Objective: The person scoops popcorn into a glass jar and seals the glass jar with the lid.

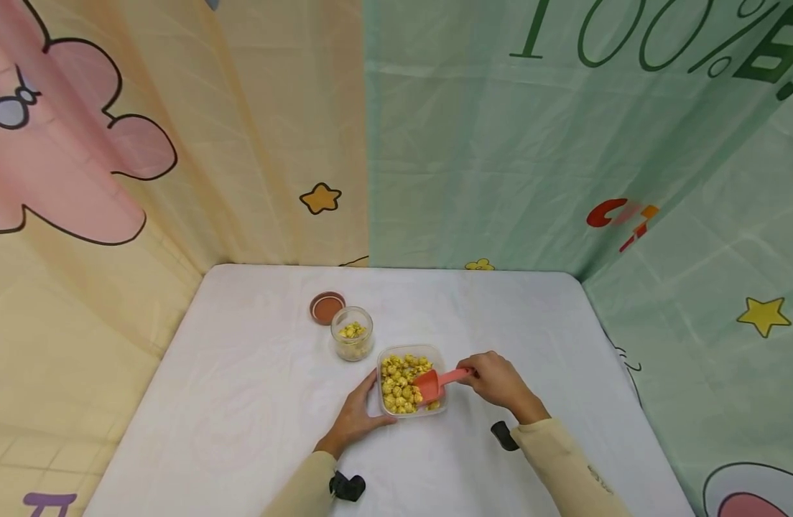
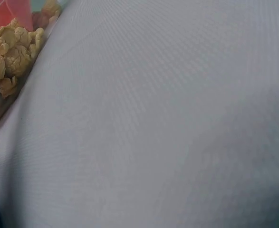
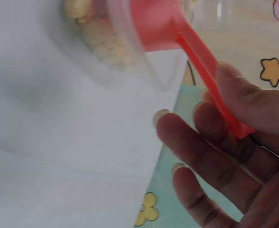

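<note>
The head view looks forward and down from above the near edge of the white table, taking in the whole tabletop in the lower half of the frame and the printed curtains behind it.

The left wrist view sits very low and close to the tablecloth, which fills nearly the whole frame; the popcorn shows only in the upper left corner.

The right wrist view is also close, looking past the fingers at lower right along the red scoop toward the top of the frame.

All three views share the popcorn container and the scoop.
</note>
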`<state>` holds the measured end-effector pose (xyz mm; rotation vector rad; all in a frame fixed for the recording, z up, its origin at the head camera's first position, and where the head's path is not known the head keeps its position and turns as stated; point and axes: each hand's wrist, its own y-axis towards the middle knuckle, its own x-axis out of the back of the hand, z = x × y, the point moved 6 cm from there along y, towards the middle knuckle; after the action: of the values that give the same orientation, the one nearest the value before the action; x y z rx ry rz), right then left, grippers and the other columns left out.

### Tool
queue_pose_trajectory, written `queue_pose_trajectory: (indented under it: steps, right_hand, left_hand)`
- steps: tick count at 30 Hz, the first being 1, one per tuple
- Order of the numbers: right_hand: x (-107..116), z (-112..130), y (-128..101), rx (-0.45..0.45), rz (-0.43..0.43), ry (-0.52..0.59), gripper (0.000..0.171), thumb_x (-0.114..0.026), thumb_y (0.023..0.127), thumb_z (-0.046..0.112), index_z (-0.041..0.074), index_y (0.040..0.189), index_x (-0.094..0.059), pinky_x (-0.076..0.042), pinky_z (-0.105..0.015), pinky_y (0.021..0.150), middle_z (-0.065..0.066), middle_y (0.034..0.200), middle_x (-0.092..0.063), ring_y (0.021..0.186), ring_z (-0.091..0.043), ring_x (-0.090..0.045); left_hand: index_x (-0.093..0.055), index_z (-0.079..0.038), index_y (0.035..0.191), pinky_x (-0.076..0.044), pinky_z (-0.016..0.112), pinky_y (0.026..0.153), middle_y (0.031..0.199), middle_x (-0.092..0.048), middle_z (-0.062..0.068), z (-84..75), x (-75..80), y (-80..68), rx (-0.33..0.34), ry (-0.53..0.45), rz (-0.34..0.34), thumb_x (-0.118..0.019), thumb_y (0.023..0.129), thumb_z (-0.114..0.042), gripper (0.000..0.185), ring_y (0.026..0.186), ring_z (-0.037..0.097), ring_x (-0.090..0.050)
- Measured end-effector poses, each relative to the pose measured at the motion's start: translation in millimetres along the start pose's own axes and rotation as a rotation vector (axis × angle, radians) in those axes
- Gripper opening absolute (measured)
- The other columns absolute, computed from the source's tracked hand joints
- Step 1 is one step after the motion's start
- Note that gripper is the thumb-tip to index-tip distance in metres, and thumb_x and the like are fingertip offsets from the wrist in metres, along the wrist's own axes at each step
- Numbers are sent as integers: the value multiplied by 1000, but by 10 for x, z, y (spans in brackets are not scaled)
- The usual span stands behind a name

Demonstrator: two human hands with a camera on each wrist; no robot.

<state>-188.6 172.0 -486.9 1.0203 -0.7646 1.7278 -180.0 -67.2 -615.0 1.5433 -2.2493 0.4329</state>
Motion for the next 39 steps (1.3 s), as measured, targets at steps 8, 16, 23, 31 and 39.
queue_pose_trajectory:
  steps: [8,16,23,31,39]
  right_hand:
    - [-144,-166,-57,-12,-55,69,7,-74,83,13,11,89,-74,-40,-20,53,11,71,-60,60,-6,-44]
    - [-217,-223,-73,9,-103,107,8,-75,83,14,10,89,-74,-40,-19,52,11,71,-61,59,-4,-44]
    - [-258,-259,-76,-4,-113,138,8,-74,83,14,11,90,-73,-40,-19,52,11,71,-60,59,-4,-44]
    - [-338,-280,-92,-15,-143,179,12,-76,80,11,10,92,-74,-45,-20,54,9,75,-63,62,-5,-48]
    - [-361,-291,-121,-22,-180,186,13,-76,80,10,10,93,-74,-47,-20,57,8,78,-65,65,-4,-50]
  left_hand:
    - [-27,4,148,-32,51,111,150,-34,23,-7,6,-1,-8,-5,-10,-86,71,-28,102,137,38,-35]
    - [-29,1,148,-34,52,110,150,-37,21,-8,11,14,-21,8,-19,-87,70,-27,102,135,38,-38]
    - [-25,-2,150,-34,54,110,150,-36,19,-14,15,52,-3,-27,-10,-89,67,-29,109,134,38,-39]
    - [-24,0,150,-33,55,110,148,-38,21,-13,14,78,28,-42,-6,-91,65,-27,112,134,39,-38]
    - [-26,-2,150,-31,55,112,149,-37,20,-22,22,72,13,-48,-18,-90,65,-28,110,136,39,-36]
